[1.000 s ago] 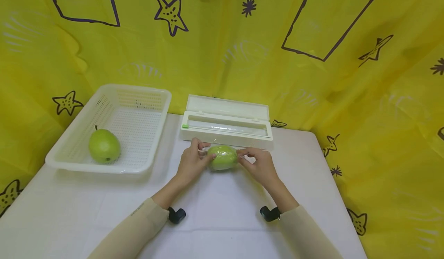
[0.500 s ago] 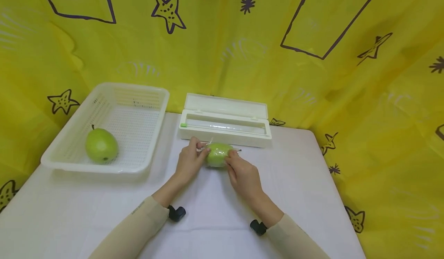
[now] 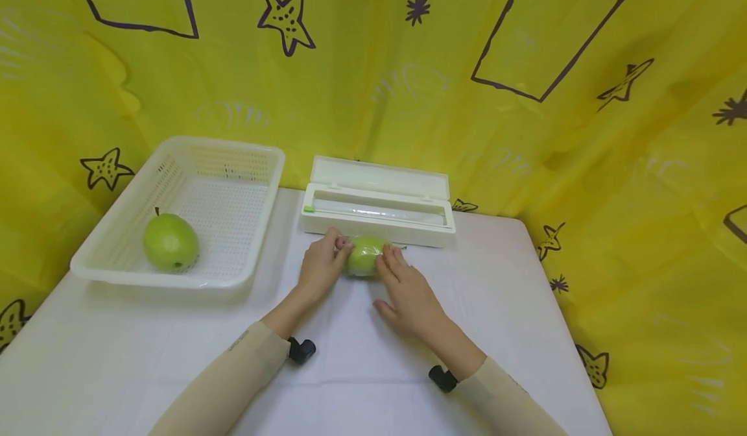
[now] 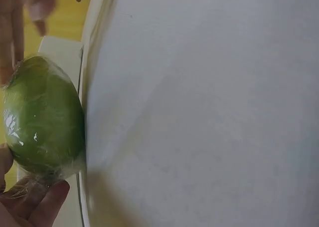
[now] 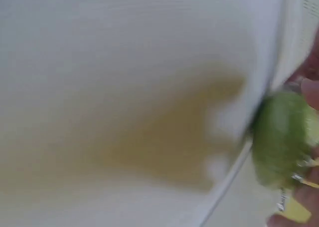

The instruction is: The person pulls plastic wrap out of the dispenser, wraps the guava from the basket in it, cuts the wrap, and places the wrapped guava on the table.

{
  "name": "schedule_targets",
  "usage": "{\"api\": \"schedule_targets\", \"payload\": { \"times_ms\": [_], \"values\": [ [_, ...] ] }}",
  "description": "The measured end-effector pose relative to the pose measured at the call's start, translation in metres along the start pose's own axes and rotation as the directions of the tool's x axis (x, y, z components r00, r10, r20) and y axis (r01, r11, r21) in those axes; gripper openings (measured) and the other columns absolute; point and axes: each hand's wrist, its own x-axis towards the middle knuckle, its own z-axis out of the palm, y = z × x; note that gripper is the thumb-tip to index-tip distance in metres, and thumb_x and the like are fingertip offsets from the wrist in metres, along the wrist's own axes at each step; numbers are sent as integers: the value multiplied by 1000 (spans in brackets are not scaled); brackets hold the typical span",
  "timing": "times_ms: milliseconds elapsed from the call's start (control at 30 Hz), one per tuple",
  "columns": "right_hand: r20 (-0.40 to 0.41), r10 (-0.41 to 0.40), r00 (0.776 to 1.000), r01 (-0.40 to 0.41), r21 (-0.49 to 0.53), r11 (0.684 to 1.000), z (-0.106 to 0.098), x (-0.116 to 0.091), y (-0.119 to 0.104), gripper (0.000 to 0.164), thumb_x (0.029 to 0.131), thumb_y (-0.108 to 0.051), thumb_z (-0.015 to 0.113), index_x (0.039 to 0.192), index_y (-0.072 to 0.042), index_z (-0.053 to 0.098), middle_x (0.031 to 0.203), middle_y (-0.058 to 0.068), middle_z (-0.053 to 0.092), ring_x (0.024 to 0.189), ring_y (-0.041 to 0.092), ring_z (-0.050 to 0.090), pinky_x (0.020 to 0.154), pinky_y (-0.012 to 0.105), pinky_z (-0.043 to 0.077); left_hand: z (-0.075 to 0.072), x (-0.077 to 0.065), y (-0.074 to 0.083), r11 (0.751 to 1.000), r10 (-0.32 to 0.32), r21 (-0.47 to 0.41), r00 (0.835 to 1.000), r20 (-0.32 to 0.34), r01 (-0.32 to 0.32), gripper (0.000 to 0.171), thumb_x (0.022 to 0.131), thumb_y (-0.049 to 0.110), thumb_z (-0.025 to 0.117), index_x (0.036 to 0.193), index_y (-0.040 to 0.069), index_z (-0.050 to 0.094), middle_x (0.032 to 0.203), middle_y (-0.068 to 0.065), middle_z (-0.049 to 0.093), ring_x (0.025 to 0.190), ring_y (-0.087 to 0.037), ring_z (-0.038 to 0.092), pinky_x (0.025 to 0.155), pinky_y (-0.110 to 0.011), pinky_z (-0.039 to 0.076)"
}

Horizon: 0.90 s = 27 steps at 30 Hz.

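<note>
A green pear (image 3: 362, 258) wrapped in clear cling film lies on its side on the white table. My left hand (image 3: 318, 265) grips its left end, with thumb and fingers around the gathered film. In the left wrist view, glossy film covers the pear (image 4: 44, 117) and bunches up near those fingertips. My right hand (image 3: 411, 294) rests its fairly straight fingers on the pear's right end, thumb apart from it. The right wrist view is blurred, with the pear (image 5: 280, 137) at its right edge.
Just behind the hands stands a white cling film box (image 3: 379, 231), lid up, with a film roll (image 3: 379, 211) inside. At the left, a white plastic basket (image 3: 265, 228) holds an unwrapped green pear (image 3: 170, 242). A yellow patterned curtain (image 3: 362, 85) hangs behind the table.
My right hand has gone from pinching film at the pear's right end to laying straighter fingers on it, thumb now spread away. My left hand stays at the left end.
</note>
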Motion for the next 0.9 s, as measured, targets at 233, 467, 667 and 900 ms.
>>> {"api": "schedule_targets", "payload": {
  "times_ms": [233,467,667,900],
  "values": [
    [-114,129,985,-95,261,961,-24,28,18,66,79,-19,84,138,-7,56,149,15,48,137,38,44,108,54,43,2,3,3,999,43,4,999,14,-43,23,96,26,68,85,15,50,97,-8,75,82,-26,69,60,-34,46],
    [322,80,943,-211,397,893,-18,54,27,131,65,-31,95,161,-13,8,162,13,28,145,32,35,118,48,31,-3,0,-4,992,108,-79,989,100,-100,28,95,24,68,82,15,45,117,-10,72,108,-32,69,70,-35,49],
    [370,43,928,-213,433,876,-10,55,27,134,61,-28,97,161,-15,9,161,12,31,142,30,39,117,47,33,-8,-2,-13,990,98,-112,989,111,-85,30,94,22,69,80,16,44,113,-4,74,98,-22,68,73,-33,49],
    [283,100,954,-204,363,909,1,57,24,108,68,-28,93,155,-6,33,151,12,48,135,31,50,112,46,40,-5,-2,-14,989,96,-113,995,31,-92,26,92,22,71,81,16,49,97,-6,77,81,-21,65,65,-33,48]
  ]
}}
